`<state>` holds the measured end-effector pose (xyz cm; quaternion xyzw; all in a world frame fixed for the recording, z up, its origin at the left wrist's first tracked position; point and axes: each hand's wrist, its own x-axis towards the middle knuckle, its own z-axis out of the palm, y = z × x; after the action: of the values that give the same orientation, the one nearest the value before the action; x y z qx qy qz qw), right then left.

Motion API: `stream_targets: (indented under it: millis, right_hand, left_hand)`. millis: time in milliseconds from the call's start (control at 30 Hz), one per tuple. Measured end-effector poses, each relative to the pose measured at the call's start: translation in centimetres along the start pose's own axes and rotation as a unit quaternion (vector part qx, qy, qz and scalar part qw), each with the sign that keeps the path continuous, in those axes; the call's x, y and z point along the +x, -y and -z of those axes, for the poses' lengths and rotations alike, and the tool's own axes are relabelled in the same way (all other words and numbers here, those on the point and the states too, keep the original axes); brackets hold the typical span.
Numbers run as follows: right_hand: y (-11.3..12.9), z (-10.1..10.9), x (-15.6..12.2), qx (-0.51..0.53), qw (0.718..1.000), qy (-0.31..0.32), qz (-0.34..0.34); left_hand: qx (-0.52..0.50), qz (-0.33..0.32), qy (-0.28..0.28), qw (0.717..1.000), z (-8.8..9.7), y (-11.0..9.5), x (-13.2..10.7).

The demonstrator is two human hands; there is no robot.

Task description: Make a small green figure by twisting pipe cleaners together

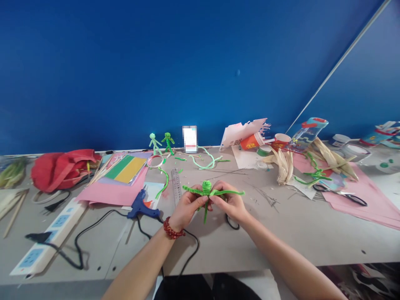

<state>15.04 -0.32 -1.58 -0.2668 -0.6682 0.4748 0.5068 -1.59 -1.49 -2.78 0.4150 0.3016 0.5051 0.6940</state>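
Between my two hands, over the front middle of the table, is a green pipe-cleaner figure [206, 188] with a coiled head and stems sticking out to both sides and downward. My left hand [194, 204], with a red bead bracelet [173, 228] at the wrist, pinches it from the left. My right hand [228, 203] grips it from the right, near the base of the long stem pointing right. Two finished-looking pipe-cleaner figures, one pale green [154, 143] and one darker green [168, 143], stand against the blue wall. Black scissor handles [232, 222] show partly below my right hand.
A blue glue gun [142, 207] with a black cord lies left, near a white power strip [51, 237]. A metal ruler [176, 187] lies behind my left hand. Thin wires [265, 193], scissors [340, 193], corn husks [283, 166] and pink paper [365, 200] spread across the right.
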Motion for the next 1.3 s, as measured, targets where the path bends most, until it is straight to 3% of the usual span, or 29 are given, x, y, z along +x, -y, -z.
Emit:
stream_targets:
  millis: [67,167,267,367,467,567,700,900,1100,1200,1300]
  right_hand:
    - [0.0,0.4,0.0,0.008,0.999,0.018,-0.038]
    - [0.2,1.7,-0.1,-0.026,0.999,0.021,-0.028]
    - [0.1,3.0,-0.1,0.011,1.000,-0.004,-0.007]
    - [-0.2,3.4,0.2,0.046,0.998,-0.034,-0.035]
    - [-0.5,3.4,0.6,-0.025,0.994,-0.052,-0.093]
    - [-0.5,3.4,0.7,-0.121,0.985,-0.023,-0.121]
    - [0.4,3.9,0.5,-0.114,0.987,0.044,-0.104]
    - [2.1,4.8,0.9,-0.171,0.976,0.028,-0.131]
    - [4.1,5.4,1.2,-0.262,0.962,0.041,-0.067]
    - [5.1,4.9,1.3,-0.303,0.948,0.094,-0.016]
    - [5.7,4.2,1.7,-0.368,0.916,0.146,0.071]
  left_hand:
    - [-0.003,0.001,-0.007,1.000,0.0,-0.1,0.0]
    - [-0.008,0.007,-0.008,1.000,-0.2,-0.3,-0.1]
    - [-0.021,0.017,-0.007,1.000,-0.3,-0.6,-0.2]
    - [-0.039,0.021,-0.009,0.999,-0.2,-0.6,-0.2]
    - [-0.048,0.020,-0.001,0.999,-0.1,-0.5,-0.1]
    - [-0.048,0.022,0.010,0.999,-0.1,-0.4,-0.1]
    - [-0.043,0.029,0.000,0.999,-0.2,-0.5,-0.1]
    - [-0.027,0.038,-0.013,0.999,-0.2,-0.6,-0.1]
    - [0.003,0.046,-0.036,0.998,-0.5,-0.6,-0.2]
    - [0.015,0.052,-0.036,0.998,-0.7,-0.7,-0.1]
    - [0.027,0.062,-0.035,0.997,-0.7,-0.8,-0.2]
